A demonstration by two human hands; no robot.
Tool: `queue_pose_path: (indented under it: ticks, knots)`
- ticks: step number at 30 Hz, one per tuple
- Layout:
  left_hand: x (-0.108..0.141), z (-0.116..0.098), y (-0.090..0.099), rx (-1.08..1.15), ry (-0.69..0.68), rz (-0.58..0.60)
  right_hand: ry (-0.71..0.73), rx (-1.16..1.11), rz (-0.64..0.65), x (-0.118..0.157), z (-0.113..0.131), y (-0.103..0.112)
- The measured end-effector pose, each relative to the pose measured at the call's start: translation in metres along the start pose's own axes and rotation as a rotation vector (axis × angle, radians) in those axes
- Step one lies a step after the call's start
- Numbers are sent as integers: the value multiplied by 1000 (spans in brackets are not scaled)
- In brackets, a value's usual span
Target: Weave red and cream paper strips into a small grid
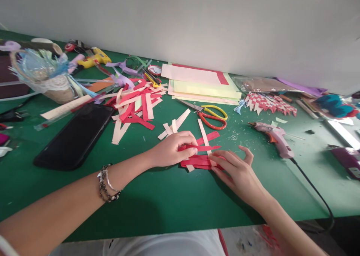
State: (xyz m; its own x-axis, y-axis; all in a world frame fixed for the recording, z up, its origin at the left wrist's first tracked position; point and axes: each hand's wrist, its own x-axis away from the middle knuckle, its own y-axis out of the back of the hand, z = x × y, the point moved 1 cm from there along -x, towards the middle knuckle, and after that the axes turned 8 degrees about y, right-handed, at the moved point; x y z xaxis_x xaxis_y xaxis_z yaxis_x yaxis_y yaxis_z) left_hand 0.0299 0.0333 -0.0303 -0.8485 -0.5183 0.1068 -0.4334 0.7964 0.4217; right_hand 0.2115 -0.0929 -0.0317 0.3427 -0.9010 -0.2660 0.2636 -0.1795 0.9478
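In front of me on the green table lies a small weave of red and cream paper strips (197, 161). My left hand (176, 148) is closed around the left end of a red paper strip (207, 148), which stretches right just above the weave. With thumb and fingertips, my right hand (239, 173) grips the weave's right edge, its outer finger lifted away. A cream strip (203, 132) sticks up from the weave, and another red strip (209, 137) lies behind. My fingers hide parts of the strips.
Scissors (212, 115) lie just beyond my hands. A pile of cut strips (135, 102) and a black phone (75, 136) are left. To the right rests a pink glue gun (277, 137) with its cord. Paper sheets (202, 85) and a red-white woven piece (270, 104) lie behind.
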Motion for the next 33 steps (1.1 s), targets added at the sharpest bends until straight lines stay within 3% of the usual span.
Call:
queue_pose_path:
  ticks: [21, 33]
  knots:
    - [-2, 3, 2, 28, 26, 17, -92, -125, 9, 3, -6, 1]
    - [-2, 5, -3, -205, -32, 84, -117, -163, 57, 5, -8, 2]
